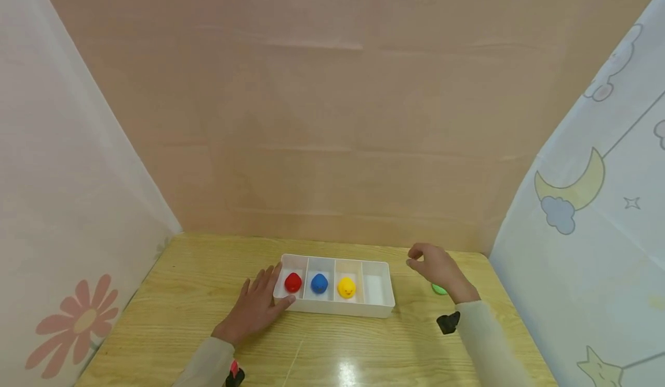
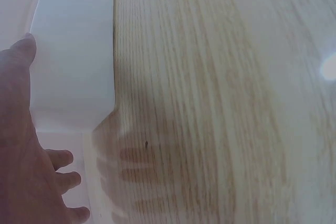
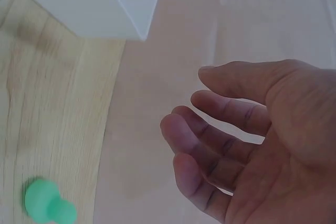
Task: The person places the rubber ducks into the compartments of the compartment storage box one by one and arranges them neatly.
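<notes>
A white tray [image 1: 332,307] with a row of compartments lies on the table. From the left, its compartments hold a red toy [image 1: 293,283], a blue toy [image 1: 319,283] and a yellow chick-like toy [image 1: 346,287]; the rightmost has nothing in it. My left hand [image 1: 254,307] rests at the tray's left end, thumb on the front rim and fingers spread along the side. To the right of the tray, my right hand [image 1: 436,268] hovers with loosely bent fingers and holds nothing. Below it on the table lies a green toy [image 3: 44,201], mostly hidden by the wrist in the head view.
The wooden table [image 1: 182,294] is bounded by a brown backdrop [image 1: 332,144] behind. Pale patterned sheets hang at the left [image 1: 67,202] and right [image 1: 597,248]. Small black wrist devices [image 1: 448,322] sit on both wrists.
</notes>
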A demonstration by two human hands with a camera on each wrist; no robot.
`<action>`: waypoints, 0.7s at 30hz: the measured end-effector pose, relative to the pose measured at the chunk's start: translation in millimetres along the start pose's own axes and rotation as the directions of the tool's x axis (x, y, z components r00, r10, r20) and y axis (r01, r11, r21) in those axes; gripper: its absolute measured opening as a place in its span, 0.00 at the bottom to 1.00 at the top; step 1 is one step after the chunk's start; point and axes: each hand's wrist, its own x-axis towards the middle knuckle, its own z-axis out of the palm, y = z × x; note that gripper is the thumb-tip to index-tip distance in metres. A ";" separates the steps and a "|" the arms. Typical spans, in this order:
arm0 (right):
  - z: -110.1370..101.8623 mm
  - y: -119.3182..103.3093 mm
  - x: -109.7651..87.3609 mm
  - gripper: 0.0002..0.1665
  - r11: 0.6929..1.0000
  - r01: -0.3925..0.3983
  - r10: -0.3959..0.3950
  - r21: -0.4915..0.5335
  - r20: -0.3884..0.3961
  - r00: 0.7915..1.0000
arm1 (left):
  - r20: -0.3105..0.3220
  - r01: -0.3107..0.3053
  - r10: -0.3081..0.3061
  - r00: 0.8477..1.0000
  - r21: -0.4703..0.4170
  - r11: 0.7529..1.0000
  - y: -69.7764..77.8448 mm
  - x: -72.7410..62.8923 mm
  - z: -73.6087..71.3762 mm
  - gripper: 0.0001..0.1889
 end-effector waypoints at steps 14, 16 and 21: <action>-23.5 36.1 -19.0 0.13 0.998 -0.052 0.053 0.021 -0.056 0.997 | 0.009 0.009 -0.009 1.000 -0.001 1.000 -0.1 -1.6 0.3 0.53; -22.9 39.9 -21.1 0.14 0.998 -0.057 0.058 0.025 -0.053 0.997 | 0.012 0.010 -0.010 1.000 -0.005 1.000 0.3 -1.8 -0.2 0.53; -23.1 46.5 -26.4 0.17 0.996 -0.085 0.087 0.040 -0.046 0.995 | 0.017 0.012 -0.011 1.000 -0.010 1.000 0.9 -1.6 -0.4 0.53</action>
